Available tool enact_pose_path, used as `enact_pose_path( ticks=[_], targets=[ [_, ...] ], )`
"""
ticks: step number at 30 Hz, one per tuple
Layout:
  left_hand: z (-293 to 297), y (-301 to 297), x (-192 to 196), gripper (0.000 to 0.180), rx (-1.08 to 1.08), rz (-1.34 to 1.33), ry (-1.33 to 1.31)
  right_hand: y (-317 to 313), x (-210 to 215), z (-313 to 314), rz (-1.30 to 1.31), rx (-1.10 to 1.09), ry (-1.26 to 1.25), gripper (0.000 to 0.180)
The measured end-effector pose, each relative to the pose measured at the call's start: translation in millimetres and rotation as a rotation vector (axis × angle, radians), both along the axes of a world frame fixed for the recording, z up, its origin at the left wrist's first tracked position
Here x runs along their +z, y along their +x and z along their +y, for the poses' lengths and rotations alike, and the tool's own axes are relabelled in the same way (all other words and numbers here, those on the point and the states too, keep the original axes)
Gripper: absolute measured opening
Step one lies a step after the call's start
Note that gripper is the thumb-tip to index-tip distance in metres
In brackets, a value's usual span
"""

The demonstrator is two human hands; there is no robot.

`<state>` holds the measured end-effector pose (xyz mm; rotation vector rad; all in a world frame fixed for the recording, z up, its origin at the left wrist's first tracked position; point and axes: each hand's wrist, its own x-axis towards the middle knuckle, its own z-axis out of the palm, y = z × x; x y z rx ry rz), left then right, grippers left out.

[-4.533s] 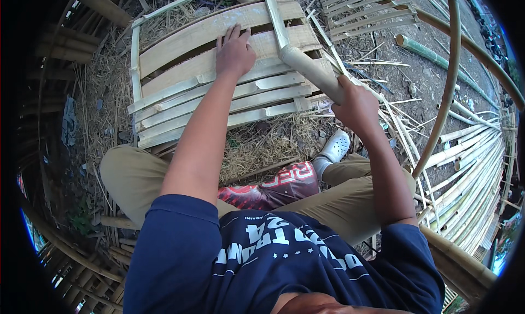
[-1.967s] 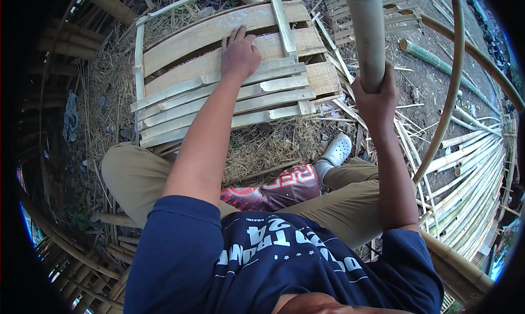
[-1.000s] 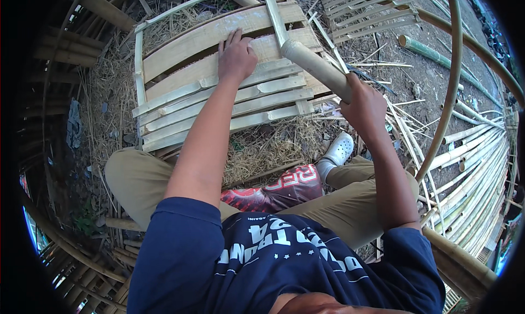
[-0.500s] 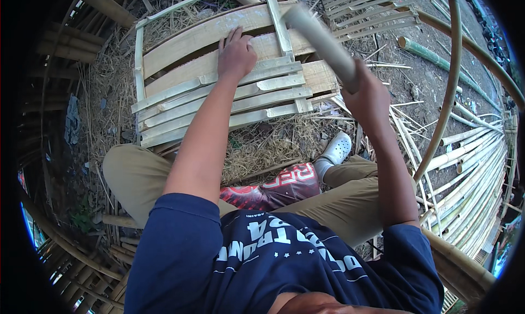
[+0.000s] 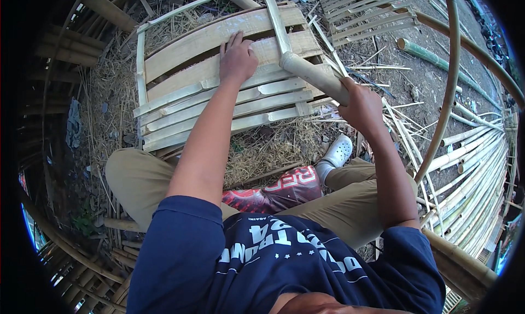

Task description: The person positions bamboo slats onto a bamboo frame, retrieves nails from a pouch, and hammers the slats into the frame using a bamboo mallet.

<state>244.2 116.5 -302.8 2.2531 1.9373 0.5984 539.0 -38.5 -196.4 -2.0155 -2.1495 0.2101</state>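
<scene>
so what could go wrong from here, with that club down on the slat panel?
1. The left hand lies flat on the bamboo panel close to where the bamboo club in the right hand meets the upright slat; a glancing blow might hit fingers.
2. The slat could split.

Dry straw [image 5: 273,150] litters the ground by my knees. My white clog [image 5: 338,151] rests just beside it. A long curved bamboo pole [image 5: 445,90] arcs past on my right, with a bundle of split bamboo strips [image 5: 476,172] lying beyond it and a green bamboo stalk [image 5: 421,51] farther off.
</scene>
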Motion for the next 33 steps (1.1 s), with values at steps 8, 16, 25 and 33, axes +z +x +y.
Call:
enact_pose_path(
  ticks=[8, 16, 25, 33],
  targets=[
    [4, -3, 2, 0.037, -0.012, -0.054, 0.042, -10, -9, 3, -0.109, -0.014, -0.074, 0.06],
    [0, -1, -2, 0.037, 0.001, -0.007, 0.045, -9, 4, -2, -0.099, -0.044, -0.133, 0.058],
    [0, -1, 1, 0.039, -0.006, 0.006, -0.004, -2, 6, 4, -0.132, -0.065, -0.1, 0.058],
    [-14, -5, 26, 0.027, -0.328, -0.111, 0.104, 21, 38, -2, -0.013, -0.177, 0.135, 0.041]
  ],
)
